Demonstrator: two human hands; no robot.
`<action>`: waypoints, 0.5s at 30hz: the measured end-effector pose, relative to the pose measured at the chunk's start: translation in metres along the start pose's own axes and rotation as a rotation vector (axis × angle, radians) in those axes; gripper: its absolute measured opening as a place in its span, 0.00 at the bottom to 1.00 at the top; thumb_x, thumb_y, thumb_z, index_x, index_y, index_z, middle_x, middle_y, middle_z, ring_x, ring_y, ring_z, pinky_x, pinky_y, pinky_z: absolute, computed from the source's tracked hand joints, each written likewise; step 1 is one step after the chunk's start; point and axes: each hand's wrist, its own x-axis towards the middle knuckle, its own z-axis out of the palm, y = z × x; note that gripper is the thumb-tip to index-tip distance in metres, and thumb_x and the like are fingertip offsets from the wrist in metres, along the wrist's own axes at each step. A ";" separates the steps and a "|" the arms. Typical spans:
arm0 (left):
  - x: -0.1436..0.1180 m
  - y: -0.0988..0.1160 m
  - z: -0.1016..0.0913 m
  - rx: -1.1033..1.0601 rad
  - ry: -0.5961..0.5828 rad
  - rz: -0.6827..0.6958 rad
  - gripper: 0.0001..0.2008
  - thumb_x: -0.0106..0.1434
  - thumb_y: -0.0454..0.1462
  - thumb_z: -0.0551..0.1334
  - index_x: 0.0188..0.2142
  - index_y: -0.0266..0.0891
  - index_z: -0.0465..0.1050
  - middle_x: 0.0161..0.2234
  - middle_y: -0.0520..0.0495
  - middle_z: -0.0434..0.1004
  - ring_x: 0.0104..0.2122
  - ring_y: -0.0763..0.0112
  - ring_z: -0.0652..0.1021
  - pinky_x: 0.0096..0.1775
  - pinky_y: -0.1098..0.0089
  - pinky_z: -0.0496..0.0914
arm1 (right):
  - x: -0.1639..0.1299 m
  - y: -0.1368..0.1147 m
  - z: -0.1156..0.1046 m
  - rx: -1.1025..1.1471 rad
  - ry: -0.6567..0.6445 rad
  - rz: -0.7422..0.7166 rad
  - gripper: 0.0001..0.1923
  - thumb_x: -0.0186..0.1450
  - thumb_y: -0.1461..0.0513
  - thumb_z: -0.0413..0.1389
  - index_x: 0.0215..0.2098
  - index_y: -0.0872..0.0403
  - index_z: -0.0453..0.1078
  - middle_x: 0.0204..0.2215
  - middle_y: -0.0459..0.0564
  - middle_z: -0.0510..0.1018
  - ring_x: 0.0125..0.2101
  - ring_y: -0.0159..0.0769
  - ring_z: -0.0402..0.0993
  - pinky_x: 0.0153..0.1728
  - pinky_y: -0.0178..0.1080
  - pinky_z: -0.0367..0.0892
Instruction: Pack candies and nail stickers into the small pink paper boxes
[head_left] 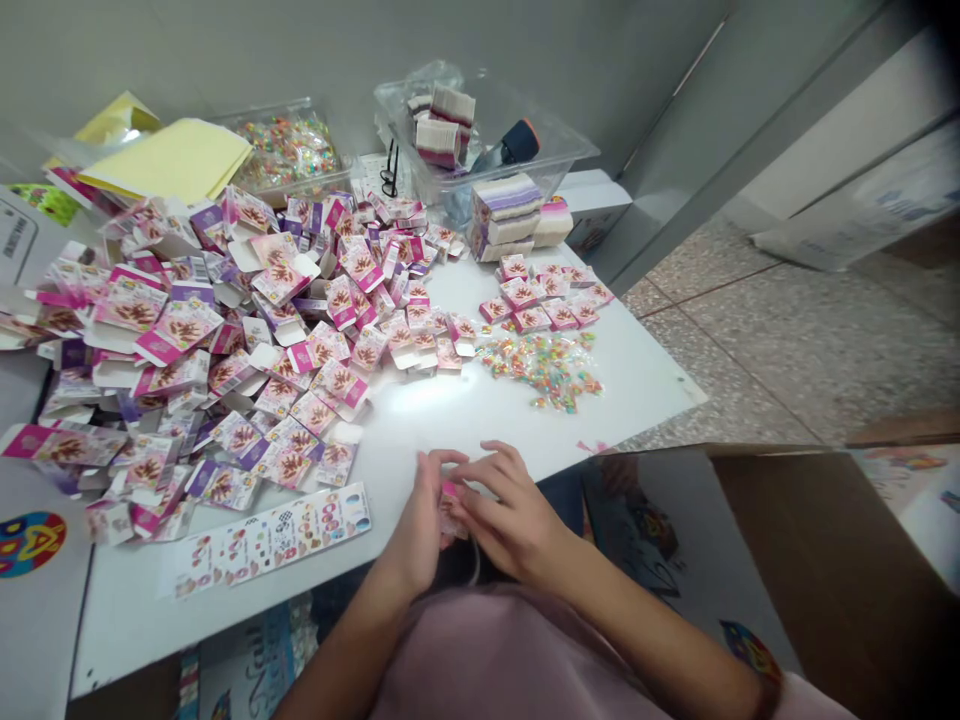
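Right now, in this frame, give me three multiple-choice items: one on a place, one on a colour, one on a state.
1. Where does the sticker sheet lie?
A. at the table's near edge, left of the hands
B. inside the clear tub
C. on the floor

2. What colour is the paper pad at the far left?
A. blue
B. yellow
C. black

3. What are the left hand and right hand doing?
A. resting flat and apart
B. together around a small pink box
C. lifting the tub

Answers:
1 A: it lies flat on the white table by the near edge.
2 B: the pad is plainly yellow.
3 B: the fingers of both hands meet on the box.
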 end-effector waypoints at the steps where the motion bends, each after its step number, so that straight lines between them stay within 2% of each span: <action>1: 0.000 -0.001 0.000 0.010 0.005 0.014 0.29 0.65 0.61 0.46 0.46 0.42 0.65 0.26 0.54 0.67 0.22 0.77 0.66 0.21 0.78 0.56 | 0.000 -0.002 0.000 -0.001 -0.006 0.031 0.07 0.67 0.68 0.53 0.42 0.54 0.70 0.41 0.55 0.77 0.40 0.40 0.72 0.49 0.53 0.66; 4: -0.001 -0.003 0.001 0.013 0.025 0.067 0.25 0.67 0.57 0.48 0.51 0.43 0.62 0.27 0.53 0.68 0.23 0.74 0.69 0.22 0.76 0.63 | 0.003 -0.004 0.003 0.146 -0.021 0.227 0.07 0.69 0.65 0.52 0.44 0.54 0.69 0.34 0.51 0.76 0.36 0.37 0.72 0.39 0.42 0.69; 6: -0.001 -0.003 0.001 -0.026 0.075 0.121 0.27 0.66 0.59 0.49 0.54 0.45 0.59 0.33 0.50 0.71 0.27 0.69 0.72 0.23 0.72 0.67 | 0.008 0.005 0.002 0.267 0.025 0.368 0.07 0.69 0.61 0.52 0.42 0.54 0.70 0.31 0.49 0.75 0.32 0.35 0.71 0.34 0.38 0.69; 8: -0.001 -0.002 -0.001 -0.051 0.147 0.193 0.28 0.63 0.60 0.53 0.52 0.44 0.60 0.39 0.45 0.71 0.35 0.64 0.75 0.25 0.69 0.71 | 0.018 0.026 -0.004 0.335 0.156 0.476 0.09 0.69 0.57 0.54 0.41 0.54 0.71 0.31 0.49 0.76 0.29 0.33 0.71 0.29 0.35 0.69; 10: -0.001 -0.001 -0.006 -0.025 0.216 0.255 0.28 0.61 0.60 0.55 0.48 0.42 0.64 0.40 0.43 0.71 0.38 0.61 0.75 0.27 0.68 0.72 | 0.036 0.057 -0.017 0.301 0.351 0.536 0.12 0.67 0.54 0.57 0.41 0.55 0.71 0.30 0.48 0.76 0.25 0.32 0.71 0.25 0.34 0.68; 12: 0.000 -0.005 -0.013 0.018 0.243 0.268 0.27 0.61 0.60 0.56 0.44 0.39 0.67 0.36 0.43 0.72 0.35 0.63 0.75 0.28 0.68 0.70 | 0.056 0.092 -0.033 0.166 0.556 0.551 0.16 0.66 0.51 0.56 0.41 0.56 0.71 0.27 0.46 0.74 0.20 0.29 0.67 0.21 0.34 0.66; 15: -0.002 -0.017 -0.025 0.038 0.263 0.281 0.29 0.58 0.62 0.57 0.41 0.38 0.68 0.30 0.44 0.74 0.28 0.65 0.74 0.25 0.70 0.66 | 0.076 0.130 -0.049 0.044 0.687 0.520 0.17 0.67 0.53 0.55 0.45 0.57 0.68 0.32 0.49 0.73 0.20 0.29 0.67 0.22 0.35 0.66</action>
